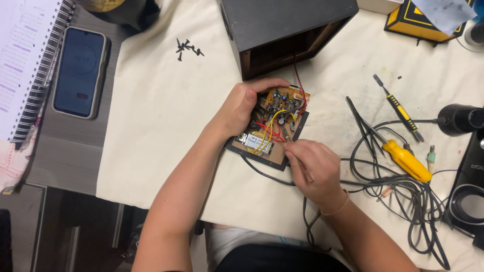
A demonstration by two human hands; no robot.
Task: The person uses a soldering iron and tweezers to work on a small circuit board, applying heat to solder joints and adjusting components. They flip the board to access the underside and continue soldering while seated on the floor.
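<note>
Cream cloth bench point(166, 126): left hand point(242, 108) grips orange wired circuit board on its dark panel point(275, 123), right hand point(315, 166) pinches thin probe point(297, 151); looks like mid-soldering, steady tip needed.

Orange circuit board point(285, 96) with red and yellow wires point(270, 132), brown backing panel point(279, 154), yellow-handled screwdriver point(406, 161), black speaker box point(282, 30), cream cloth point(166, 126), grey table point(70, 151), black screws point(187, 48)
</note>
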